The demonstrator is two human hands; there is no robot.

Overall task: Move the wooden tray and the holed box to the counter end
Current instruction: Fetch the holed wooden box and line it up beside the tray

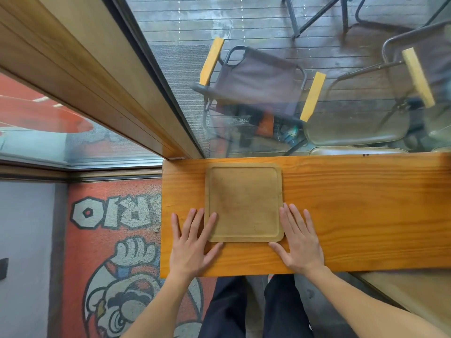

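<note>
A square wooden tray [244,202] with a raised rim lies flat on the orange wooden counter [353,211], close to the counter's left end. My left hand [192,242] rests flat at the tray's near left corner, one finger over its rim. My right hand [296,240] lies flat against the tray's near right corner, fingers spread. Neither hand grips anything. No holed box is in view.
A window [268,81] runs along the counter's far edge, with folding chairs [256,79] outside on a deck. The counter's left end [162,215] drops off to a painted floor. A second wooden surface [415,296] sits lower at the right.
</note>
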